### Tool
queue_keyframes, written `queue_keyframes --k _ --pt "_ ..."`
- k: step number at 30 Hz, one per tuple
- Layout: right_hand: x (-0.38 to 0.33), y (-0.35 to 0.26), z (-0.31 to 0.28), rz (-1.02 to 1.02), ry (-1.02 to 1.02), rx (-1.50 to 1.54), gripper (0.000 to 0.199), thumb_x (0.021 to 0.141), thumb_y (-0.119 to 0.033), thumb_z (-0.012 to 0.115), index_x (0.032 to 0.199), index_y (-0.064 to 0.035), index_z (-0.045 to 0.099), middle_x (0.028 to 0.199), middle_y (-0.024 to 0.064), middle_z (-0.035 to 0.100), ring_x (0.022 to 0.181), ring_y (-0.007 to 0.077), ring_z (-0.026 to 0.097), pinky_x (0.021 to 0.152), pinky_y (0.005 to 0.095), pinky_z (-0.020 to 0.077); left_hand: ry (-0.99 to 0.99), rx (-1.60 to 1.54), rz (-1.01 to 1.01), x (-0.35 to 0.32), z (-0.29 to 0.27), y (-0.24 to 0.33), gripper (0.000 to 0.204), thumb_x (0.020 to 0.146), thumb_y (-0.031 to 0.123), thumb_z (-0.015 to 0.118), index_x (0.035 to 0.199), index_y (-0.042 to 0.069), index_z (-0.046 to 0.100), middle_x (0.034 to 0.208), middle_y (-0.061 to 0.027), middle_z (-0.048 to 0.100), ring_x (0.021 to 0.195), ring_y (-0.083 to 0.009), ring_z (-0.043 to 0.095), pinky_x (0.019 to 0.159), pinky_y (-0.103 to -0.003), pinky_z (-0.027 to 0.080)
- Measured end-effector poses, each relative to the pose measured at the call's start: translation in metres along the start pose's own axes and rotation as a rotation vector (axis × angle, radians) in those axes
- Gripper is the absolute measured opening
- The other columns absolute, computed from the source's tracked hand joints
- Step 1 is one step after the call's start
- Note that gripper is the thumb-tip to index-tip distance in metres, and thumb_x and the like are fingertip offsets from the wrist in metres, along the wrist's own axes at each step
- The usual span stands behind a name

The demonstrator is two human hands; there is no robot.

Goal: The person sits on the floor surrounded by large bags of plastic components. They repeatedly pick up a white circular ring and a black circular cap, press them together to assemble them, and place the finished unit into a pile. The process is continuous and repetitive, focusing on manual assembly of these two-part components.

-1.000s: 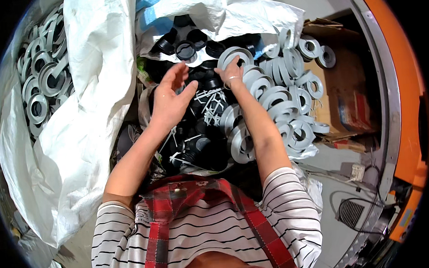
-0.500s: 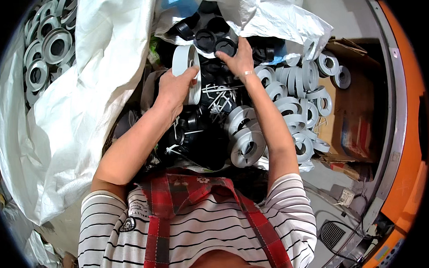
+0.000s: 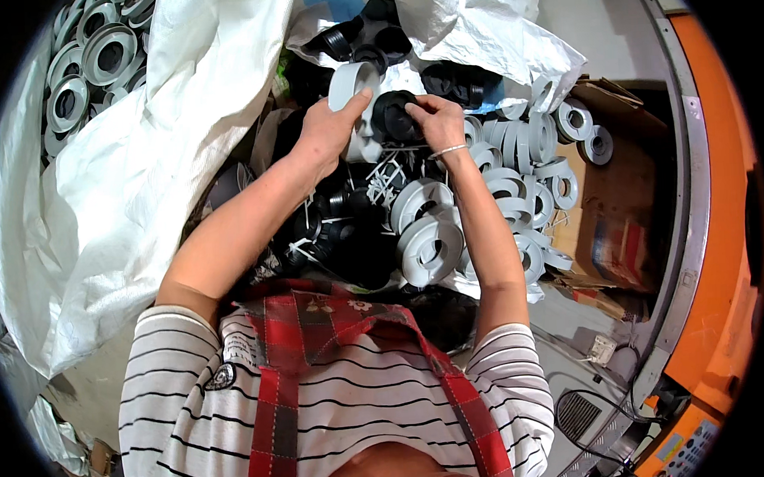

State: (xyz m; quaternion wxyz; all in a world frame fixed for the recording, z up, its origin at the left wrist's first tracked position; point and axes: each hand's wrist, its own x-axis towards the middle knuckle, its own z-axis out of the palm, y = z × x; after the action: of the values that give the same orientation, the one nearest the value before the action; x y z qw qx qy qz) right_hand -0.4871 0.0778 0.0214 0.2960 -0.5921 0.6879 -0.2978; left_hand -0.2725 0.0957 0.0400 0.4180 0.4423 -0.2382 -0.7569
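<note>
Grey rings [image 3: 109, 55] in sack [image 3: 200, 102] and fingers [image 3: 360, 101]

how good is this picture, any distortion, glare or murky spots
Head view: the long grey metal edge at right bows outward, fisheye-style; head view: the white woven plastic sack at left looks bright; head view: the held black round plastic part shows little inner detail.

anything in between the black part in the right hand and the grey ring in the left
Nothing visible: the black part in the right hand is right beside the grey ring in the left hand. Whether they touch is hard to tell. The white sticks show lower in the picture, not between them.
</note>
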Motion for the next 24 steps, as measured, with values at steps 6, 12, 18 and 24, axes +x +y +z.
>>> queue_keyframes --k 6,12,18,24 --pt "-0.056 -0.062 -0.032 -0.275 -0.135 -0.286 0.062 0.07 -0.036 0.077 0.112 0.0051 0.056 0.099 0.0135 0.06 0.084 0.0207 0.06 0.075 0.0298 0.0485 -0.315 -0.198 -0.05 -0.026 0.009 0.004 0.044 0.086 0.032 0.064 0.114 -0.001 0.055 0.105 -0.0079 0.06 0.091 -0.0156 0.059 0.075 -0.032 0.051" --pt "-0.1 -0.096 -0.056 -0.397 -0.294 -0.426 0.078 0.057 -0.029 0.08 0.12 0.0008 0.045 0.107 0.02 0.051 0.099 0.0366 0.052 0.086 0.039 0.0456 -0.486 0.002 -0.132 -0.052 0.007 0.013 0.045 0.087 0.032 0.063 0.114 -0.002 0.054 0.103 -0.0104 0.062 0.086 -0.0172 0.063 0.073 -0.033 0.054" --pt "-0.133 -0.107 -0.07 -0.65 -0.324 -0.638 0.073 0.056 -0.018 0.078 0.119 -0.0034 0.043 0.113 0.0146 0.045 0.104 0.0329 0.048 0.084 0.0401 0.0475 -0.563 -0.052 -0.261 -0.077 0.013 0.017 0.047 0.087 0.033 0.062 0.114 -0.005 0.052 0.102 -0.0118 0.061 0.087 -0.0178 0.064 0.074 -0.032 0.055" --pt "-0.141 -0.102 -0.065 0.245 -0.296 0.142 0.06 0.073 -0.04 0.075 0.097 0.0097 0.052 0.08 0.0199 0.066 0.06 0.021 0.065 0.054 0.0304 0.0519 -0.616 -0.051 -0.132 -0.088 0.016 0.004 0.044 0.088 0.032 0.062 0.112 -0.004 0.053 0.102 -0.0098 0.061 0.087 -0.016 0.062 0.074 -0.032 0.053"
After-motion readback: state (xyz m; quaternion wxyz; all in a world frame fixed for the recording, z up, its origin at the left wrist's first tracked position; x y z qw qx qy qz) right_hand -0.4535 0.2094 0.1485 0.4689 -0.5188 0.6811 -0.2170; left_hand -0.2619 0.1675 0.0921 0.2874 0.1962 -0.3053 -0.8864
